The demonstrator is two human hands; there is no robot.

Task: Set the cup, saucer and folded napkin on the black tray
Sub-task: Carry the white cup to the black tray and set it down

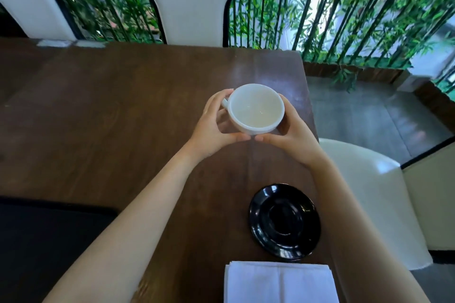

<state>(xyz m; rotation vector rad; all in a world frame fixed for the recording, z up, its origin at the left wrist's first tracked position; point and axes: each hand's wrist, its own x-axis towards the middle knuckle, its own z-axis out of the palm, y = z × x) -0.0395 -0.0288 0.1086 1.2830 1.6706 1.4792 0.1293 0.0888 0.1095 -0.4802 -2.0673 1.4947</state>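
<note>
Plainly unmarked cup, both hands.

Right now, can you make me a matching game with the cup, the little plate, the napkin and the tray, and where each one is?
Column one:
1. round white ceramic cup
2. shiny black round saucer
3. folded white cloth napkin
4. flat black tray

Column two:
a. lying at the near edge of the brown wooden table
b. at the near left, with nothing on it
c. held between the left hand and the right hand
d. on the table, just beyond the napkin

Pairs: 1-c, 2-d, 3-a, 4-b
</note>
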